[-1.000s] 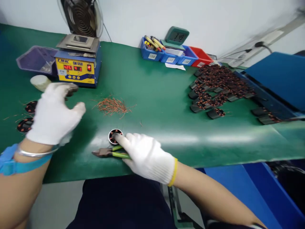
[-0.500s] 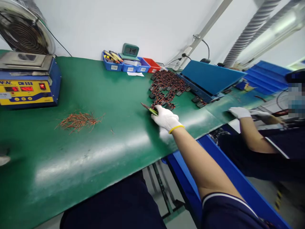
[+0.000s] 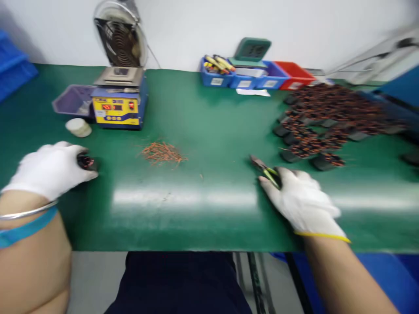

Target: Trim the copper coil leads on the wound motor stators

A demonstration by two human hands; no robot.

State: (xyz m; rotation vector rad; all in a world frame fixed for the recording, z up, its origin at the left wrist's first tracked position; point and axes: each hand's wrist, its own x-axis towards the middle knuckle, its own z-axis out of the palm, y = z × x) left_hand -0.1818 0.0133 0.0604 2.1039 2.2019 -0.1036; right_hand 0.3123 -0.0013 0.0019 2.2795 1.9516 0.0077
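My left hand [image 3: 49,171], in a white glove, is at the left of the green table with its fingers closed around a dark coil [image 3: 86,161] with copper-coloured wire. My right hand [image 3: 299,200], also gloved, grips green-handled cutting pliers [image 3: 260,165], whose jaws point up and left just over the tabletop. Between the hands lies a loose pile of copper wire clippings [image 3: 163,153]. Beyond my right hand, many wire coils in black cases [image 3: 322,104] are massed together. The picture is blurred by motion.
A solder pot unit [image 3: 116,109] with a fan [image 3: 121,41] behind it stands at the back left. Near it are a purple tray [image 3: 70,100] and a round white container [image 3: 78,127]. Blue bins [image 3: 216,79], a red bin [image 3: 294,74] and a clock [image 3: 252,49] line the wall.
The view has swung left and levelled, bringing my left hand with the coil into sight. My right hand has drawn back from the coils with the pliers. The co-worker has left the view.
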